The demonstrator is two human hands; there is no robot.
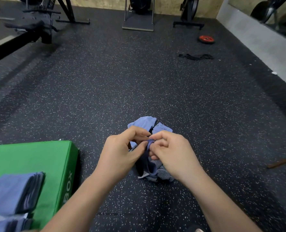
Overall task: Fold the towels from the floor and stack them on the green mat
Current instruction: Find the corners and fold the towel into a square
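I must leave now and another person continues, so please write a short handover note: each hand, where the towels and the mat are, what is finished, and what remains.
Left hand: its grip pinches a crumpled blue cloth towel.
Right hand: pinches the same towel, right beside the left.
Below them, a small pile of unfolded towels lies on the speckled black rubber floor.
Done: a stack of folded blue towels sits on the thick green foam mat.
Left: fold this towel and the pile, then stack them.

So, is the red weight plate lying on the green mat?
No, the red weight plate lies on the speckled floor, far from the green mat.
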